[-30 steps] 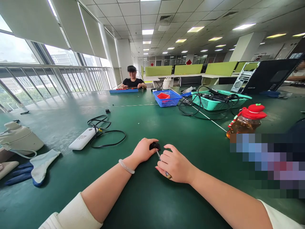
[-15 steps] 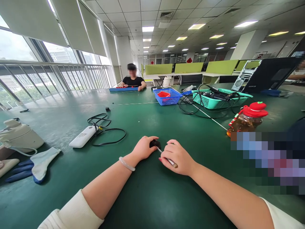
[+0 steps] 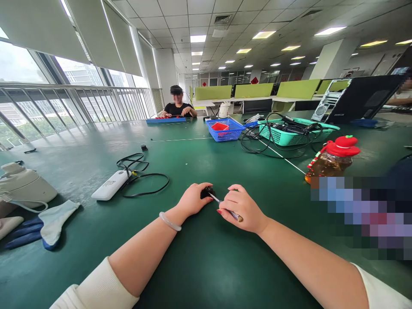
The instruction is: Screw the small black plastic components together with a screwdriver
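My left hand rests on the green table with its thumb and fingers closed round a small black part, whose kind I cannot make out. My right hand grips a slim pen-like tool with a thin pale shaft and a brown rear end. The tool slants to the left, its narrow tip at the black part. Whether the tip touches or enters that part is too small to tell.
Left of my hands lie a white power bank, a black cable and a blue-and-white glove. Farther off are a blue basket and a green basket of cables. A red-lidded jar stands right. Someone sits across the table.
The tool in my right hand has tilted slightly, and that hand has shifted a little to the right. My left hand keeps its hold. The person opposite has raised a hand.
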The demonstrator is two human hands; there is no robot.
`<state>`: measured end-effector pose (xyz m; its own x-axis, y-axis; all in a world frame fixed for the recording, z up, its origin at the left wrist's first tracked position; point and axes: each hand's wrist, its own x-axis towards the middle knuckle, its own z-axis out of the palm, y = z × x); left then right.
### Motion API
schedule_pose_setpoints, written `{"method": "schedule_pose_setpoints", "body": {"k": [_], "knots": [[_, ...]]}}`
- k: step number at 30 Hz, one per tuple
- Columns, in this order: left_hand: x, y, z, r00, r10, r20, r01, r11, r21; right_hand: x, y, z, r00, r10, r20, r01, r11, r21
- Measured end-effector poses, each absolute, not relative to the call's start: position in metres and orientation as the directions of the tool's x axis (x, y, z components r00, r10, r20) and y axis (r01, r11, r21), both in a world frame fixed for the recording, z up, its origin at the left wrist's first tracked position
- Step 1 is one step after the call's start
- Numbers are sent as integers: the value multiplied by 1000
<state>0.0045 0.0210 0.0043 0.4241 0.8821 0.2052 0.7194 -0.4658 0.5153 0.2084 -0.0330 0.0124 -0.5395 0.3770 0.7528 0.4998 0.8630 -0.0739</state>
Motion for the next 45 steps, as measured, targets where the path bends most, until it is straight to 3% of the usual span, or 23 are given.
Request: {"method": "schedule_pose_setpoints", "body": {"k": [17, 27, 31, 39, 45], "knots": [[4, 20, 7, 424, 884, 196, 714, -460, 528, 211, -30, 10, -507, 434, 745, 524, 841, -133], [4, 20, 8, 428, 882, 197, 709, -463, 532, 210, -29, 10, -545, 543, 638, 559, 803, -205], [3, 21, 5, 440, 871, 217, 699, -484, 526, 208, -31, 9, -570, 491, 658, 545, 826, -145], [4, 20, 6, 447, 867, 220, 700, -492, 518, 202, -40, 11, -669, 330, 666, 517, 850, 99], [4, 20, 5, 446, 869, 213, 703, -487, 518, 201, -41, 11, -693, 302, 654, 509, 848, 147]]}}
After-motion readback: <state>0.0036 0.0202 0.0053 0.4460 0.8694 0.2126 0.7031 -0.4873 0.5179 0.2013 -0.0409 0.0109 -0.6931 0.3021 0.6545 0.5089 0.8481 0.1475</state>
